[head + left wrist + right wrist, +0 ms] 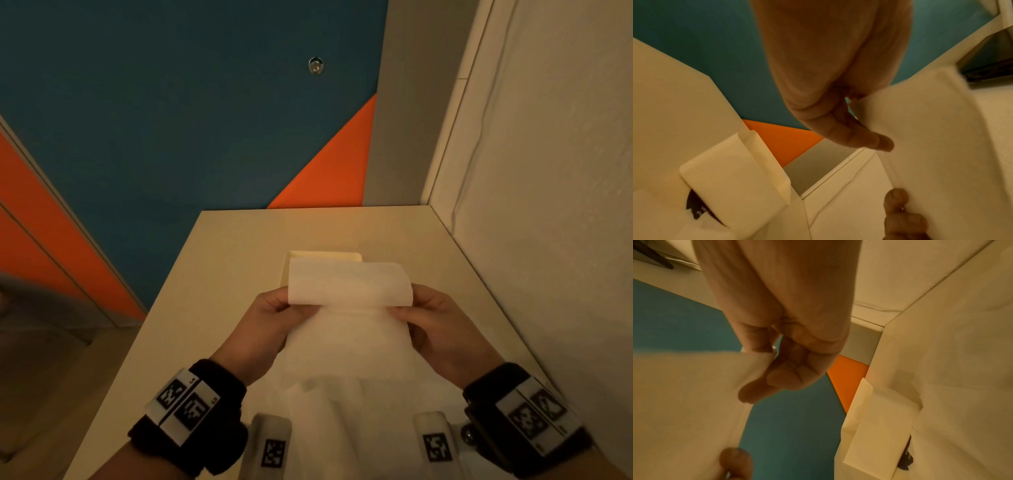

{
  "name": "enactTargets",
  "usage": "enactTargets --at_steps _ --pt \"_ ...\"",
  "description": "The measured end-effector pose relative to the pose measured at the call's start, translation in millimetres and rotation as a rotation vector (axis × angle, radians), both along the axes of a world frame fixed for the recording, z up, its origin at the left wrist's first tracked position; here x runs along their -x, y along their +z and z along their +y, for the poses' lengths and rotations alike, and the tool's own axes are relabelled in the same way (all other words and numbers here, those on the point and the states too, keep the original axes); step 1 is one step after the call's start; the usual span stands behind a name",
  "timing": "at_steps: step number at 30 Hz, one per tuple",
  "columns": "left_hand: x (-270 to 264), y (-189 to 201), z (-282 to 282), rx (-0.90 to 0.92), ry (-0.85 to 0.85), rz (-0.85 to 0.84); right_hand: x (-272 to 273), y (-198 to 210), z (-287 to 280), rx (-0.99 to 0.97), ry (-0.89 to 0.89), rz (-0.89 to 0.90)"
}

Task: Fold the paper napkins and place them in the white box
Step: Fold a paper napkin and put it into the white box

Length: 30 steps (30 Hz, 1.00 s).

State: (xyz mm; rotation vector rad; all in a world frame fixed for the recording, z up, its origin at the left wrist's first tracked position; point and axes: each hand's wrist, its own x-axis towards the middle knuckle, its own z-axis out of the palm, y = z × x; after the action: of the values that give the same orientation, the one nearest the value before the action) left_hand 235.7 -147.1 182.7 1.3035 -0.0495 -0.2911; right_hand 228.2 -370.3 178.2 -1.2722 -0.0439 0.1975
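No words can be made out anywhere. The white box [731, 186] carries a dark label [698, 209] with pale lettering, too blurred to read (the same label [906, 457] shows edge-on from the right wrist). The wristbands [186, 407] bear only black-and-white square code markers and tiny illegible digits.

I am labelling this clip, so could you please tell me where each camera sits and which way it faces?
Head: looks forward and down at both hands, left hand and right hand, pinching the napkin above the table.
Left wrist: along the left hand's fingers toward the white box.
Right wrist: along the right hand's fingers.
All views share napkin and box.
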Motion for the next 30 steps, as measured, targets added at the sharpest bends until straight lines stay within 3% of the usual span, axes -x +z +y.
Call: enactTargets --at_steps 5,8,18,24,30 --pt "-5.2 0.8 8.0 -0.008 -0.073 0.043 -4.7 -1.8 -2.0 -0.008 -0.013 -0.059" --pt "-4.9 5.2 11.5 0.027 -0.151 0.103 -7.3 -3.6 -8.9 0.09 0.029 -0.061" --pt "-11.4 25.5 9.6 -0.354 -0.543 -0.087 -9.9 10.1 -1.7 0.284 0.149 -0.093" --pt "-6.2 13.5 -1.0 -0.329 -0.412 -0.112 -2.9 13.2 -3.0 0.141 0.097 0.048" --pt "2.2 2.0 -2.6 -0.312 -0.433 -0.054 1.7 3.6 -2.7 0.281 0.192 -0.039"
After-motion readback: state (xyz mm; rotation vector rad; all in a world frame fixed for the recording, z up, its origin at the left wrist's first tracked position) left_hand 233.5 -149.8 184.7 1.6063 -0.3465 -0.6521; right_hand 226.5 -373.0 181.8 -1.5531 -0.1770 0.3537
